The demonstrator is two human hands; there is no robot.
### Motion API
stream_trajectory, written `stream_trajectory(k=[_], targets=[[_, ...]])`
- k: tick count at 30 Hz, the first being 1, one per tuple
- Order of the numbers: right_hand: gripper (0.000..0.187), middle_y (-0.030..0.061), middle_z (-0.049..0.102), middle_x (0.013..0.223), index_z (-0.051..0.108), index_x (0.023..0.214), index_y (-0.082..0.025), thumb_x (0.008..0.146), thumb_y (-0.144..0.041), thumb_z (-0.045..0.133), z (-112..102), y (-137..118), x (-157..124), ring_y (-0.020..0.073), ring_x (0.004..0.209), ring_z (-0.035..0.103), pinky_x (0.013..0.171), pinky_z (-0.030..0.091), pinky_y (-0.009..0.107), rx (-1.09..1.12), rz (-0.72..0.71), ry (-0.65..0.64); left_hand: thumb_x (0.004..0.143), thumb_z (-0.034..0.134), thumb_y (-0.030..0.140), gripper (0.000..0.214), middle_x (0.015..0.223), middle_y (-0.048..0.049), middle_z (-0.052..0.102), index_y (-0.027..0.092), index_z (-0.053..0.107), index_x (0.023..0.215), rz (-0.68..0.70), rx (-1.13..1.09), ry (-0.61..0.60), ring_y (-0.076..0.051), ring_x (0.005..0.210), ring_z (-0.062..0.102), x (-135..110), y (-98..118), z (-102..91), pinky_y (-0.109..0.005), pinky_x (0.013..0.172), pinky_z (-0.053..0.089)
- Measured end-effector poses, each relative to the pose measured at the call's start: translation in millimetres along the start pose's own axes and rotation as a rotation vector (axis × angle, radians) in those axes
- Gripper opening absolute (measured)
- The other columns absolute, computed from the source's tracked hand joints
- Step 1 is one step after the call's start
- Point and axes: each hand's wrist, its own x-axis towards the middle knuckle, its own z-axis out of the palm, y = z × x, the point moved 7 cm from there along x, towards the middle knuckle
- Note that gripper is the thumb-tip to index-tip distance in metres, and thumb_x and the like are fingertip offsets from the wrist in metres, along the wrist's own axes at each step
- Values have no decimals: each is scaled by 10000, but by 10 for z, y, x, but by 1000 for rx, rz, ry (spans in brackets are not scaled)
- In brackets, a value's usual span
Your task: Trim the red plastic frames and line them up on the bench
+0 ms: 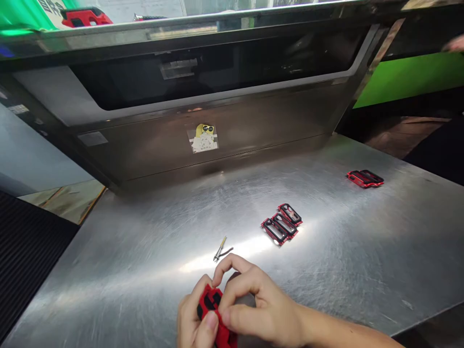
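Observation:
A red and black moulded part (209, 300) is held low in the view, at the near side of the metal table. My left hand (190, 314) is closed around it, with the thumb pressed on its front face. Curled over the part from the right, my right hand (266, 307) grips its edge between thumb and fingers. The lower end of the part is cut off by the frame and partly hidden by my fingers. Just beyond my hands lies a small pair of pliers (219, 251), its handles spread apart.
Three red and black frame-like parts (281, 224) lie together right of the pliers. Two more similar parts (365, 178) lie farther right. A metal panel with a sticker (203, 138) rises behind the table (145, 232). Part of another person's hand (455, 44) shows at the upper right.

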Motion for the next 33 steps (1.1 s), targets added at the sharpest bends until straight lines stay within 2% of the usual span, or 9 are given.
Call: stream_trajectory(k=[3,6,10,13,16,22,26,33], targets=[[221,49,530,869,601,584,-170,786,-256,578,12,47,-8,207,956,516,874,419,323,24,29,-4,574,594,644,434,484,-1,424,213,593,623,-12,60,-24,-172,485,410,-2,-84,-40,-291,484,358],[207,39,516,860,586,574,-171,774,-222,568,22,54,-19,195,922,526,862,426,315,33,38,-14,580,597,628,412,496,-13,448,216,590,586,35,88,-10,-201,534,459,-12,-71,-53,-298,518,374],[179,38,491,889,565,564,-167,741,-191,552,26,35,-24,180,868,518,853,417,316,34,26,-13,593,597,627,422,482,8,379,213,547,530,118,102,4,-149,459,354,-6,57,5,-278,459,284],[157,35,487,886,560,562,-164,718,-172,548,32,39,-21,168,826,507,844,413,316,43,12,-15,644,554,623,431,475,35,308,205,507,547,200,129,-76,-114,424,265,9,142,99,-269,430,209],[124,37,480,903,571,558,-149,682,-160,565,39,72,-21,150,787,502,818,411,289,72,21,-16,684,516,601,414,492,51,275,198,490,593,261,131,-110,-103,432,251,14,159,131,-259,426,193],[30,46,442,971,580,592,-145,614,-132,563,44,91,-23,166,857,506,799,403,268,95,13,-29,677,536,602,426,515,55,282,188,467,606,170,-11,-105,-88,459,239,14,119,166,-239,422,207],[85,43,425,986,589,639,-153,576,-126,537,47,79,-22,167,833,495,815,399,293,128,13,-73,652,568,615,446,509,53,328,184,462,607,57,-148,-112,-81,456,259,11,85,194,-229,418,200],[64,43,437,965,611,639,-150,668,-196,578,23,69,-21,165,832,491,876,355,315,116,52,-45,639,601,580,416,552,31,373,173,518,615,15,-179,-36,-103,487,327,4,-14,105,-231,436,296]])
